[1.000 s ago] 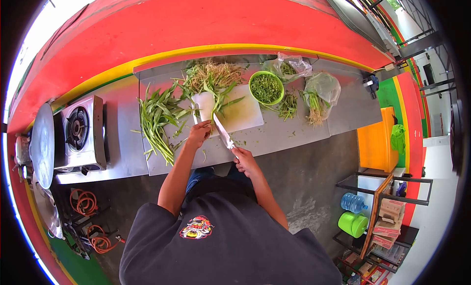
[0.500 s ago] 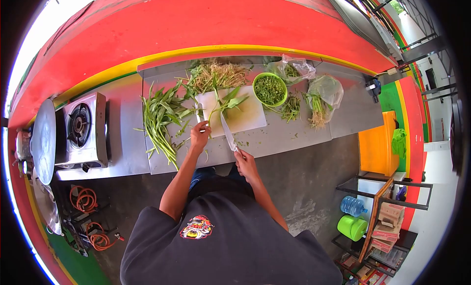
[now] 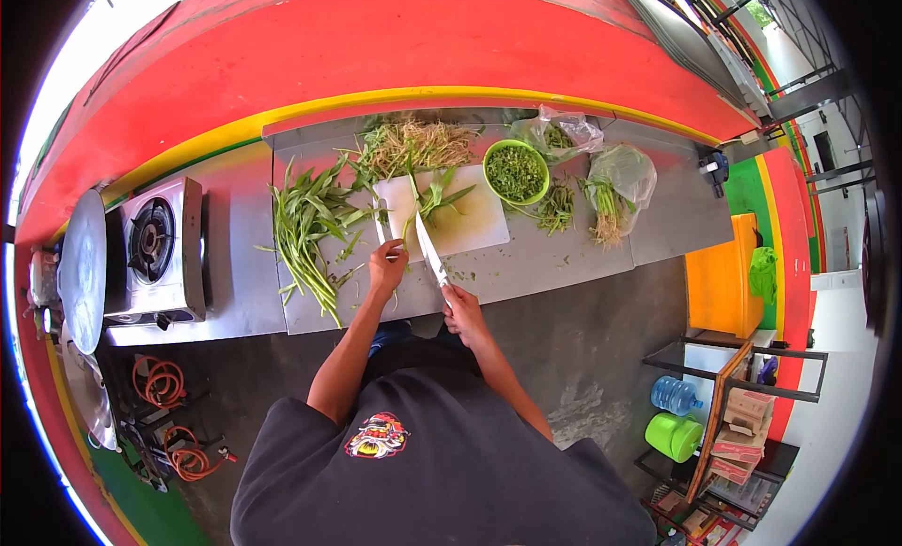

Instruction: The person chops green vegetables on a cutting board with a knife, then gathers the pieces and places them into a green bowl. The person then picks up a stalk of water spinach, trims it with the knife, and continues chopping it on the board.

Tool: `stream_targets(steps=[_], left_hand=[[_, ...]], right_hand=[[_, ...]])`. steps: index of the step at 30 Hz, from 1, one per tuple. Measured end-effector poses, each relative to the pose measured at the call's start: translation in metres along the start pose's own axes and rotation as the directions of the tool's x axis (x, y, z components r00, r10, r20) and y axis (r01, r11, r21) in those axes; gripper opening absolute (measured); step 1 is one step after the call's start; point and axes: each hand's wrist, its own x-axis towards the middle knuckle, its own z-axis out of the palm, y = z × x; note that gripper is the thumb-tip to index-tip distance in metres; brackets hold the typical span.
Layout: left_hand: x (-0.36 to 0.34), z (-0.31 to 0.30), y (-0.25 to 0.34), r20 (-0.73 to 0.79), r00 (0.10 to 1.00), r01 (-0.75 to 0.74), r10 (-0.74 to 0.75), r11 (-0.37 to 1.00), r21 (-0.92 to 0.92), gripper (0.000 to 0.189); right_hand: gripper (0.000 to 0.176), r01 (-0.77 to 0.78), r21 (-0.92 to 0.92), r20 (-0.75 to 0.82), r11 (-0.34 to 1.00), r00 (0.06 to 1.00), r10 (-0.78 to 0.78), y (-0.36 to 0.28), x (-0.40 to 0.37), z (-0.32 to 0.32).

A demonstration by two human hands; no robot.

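Observation:
My left hand (image 3: pixel 388 264) is closed on the stem of a leafy green stalk (image 3: pixel 434 196) near the lower left of the white cutting board (image 3: pixel 479 217). My right hand (image 3: pixel 462 311) grips a knife (image 3: pixel 431 252) by its handle, the blade pointing up over the board beside the stalk. Long green stalks (image 3: pixel 315 217) lie left of the board. Behind it is a pile of roots and greens (image 3: pixel 413 144). A green bowl (image 3: pixel 547 181) of chopped greens stands at the board's upper right.
A gas stove (image 3: pixel 155 250) stands at the left end of the steel counter (image 3: pixel 564 259). Right of the bowl lie loose greens (image 3: pixel 557 208) and a plastic bag (image 3: pixel 631 175) around more stalks. An orange bin (image 3: pixel 719 283) and a shelf with boxes (image 3: pixel 742 429) are at the right.
My right hand and the knife have moved slightly up and left, bringing the blade closer to the stalk. My left hand has shifted slightly, and the stalk has moved a little.

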Motion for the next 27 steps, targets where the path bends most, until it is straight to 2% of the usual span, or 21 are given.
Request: stream_targets(steps=[7, 9, 13, 19, 21, 23, 27], left_hand=[[-0.001, 0.000, 0.007, 0.075, 0.997, 0.041, -0.037, 0.998, -0.051, 0.036], [-0.002, -0.001, 0.010, 0.090, 0.995, 0.049, -0.044, 0.997, -0.053, 0.036], [-0.002, -0.002, 0.017, 0.112, 0.993, 0.052, -0.042, 0.995, -0.085, 0.037], [0.000, -0.002, 0.018, 0.128, 0.992, 0.038, -0.024, 0.994, -0.103, 0.037], [0.000, -0.001, 0.018, 0.130, 0.991, 0.034, -0.021, 0.995, -0.098, 0.037], [-0.001, 0.000, 0.018, 0.129, 0.992, 0.023, -0.005, 0.990, -0.137, 0.036], [0.001, -0.001, 0.017, 0.137, 0.990, 0.029, -0.016, 0.995, -0.096, 0.036]], right_hand=[[0.029, 0.103, -0.197, -0.117, 0.975, 0.985, -0.128, 0.009, 0.008, -0.001], [0.037, 0.217, -0.522, -0.161, 0.825, 0.925, -0.345, 0.016, 0.019, -0.005], [0.039, 0.231, -0.603, -0.201, 0.764, 0.883, -0.425, 0.013, 0.018, -0.003], [0.037, 0.295, -0.666, -0.156, 0.685, 0.843, -0.515, 0.008, 0.013, 0.000], [0.039, 0.324, -0.722, -0.129, 0.611, 0.805, -0.579, 0.008, 0.012, 0.001], [0.038, 0.330, -0.723, -0.130, 0.607, 0.798, -0.589, 0.008, 0.012, 0.001], [0.037, 0.303, -0.748, -0.136, 0.590, 0.801, -0.584, 0.006, 0.010, 0.003]])
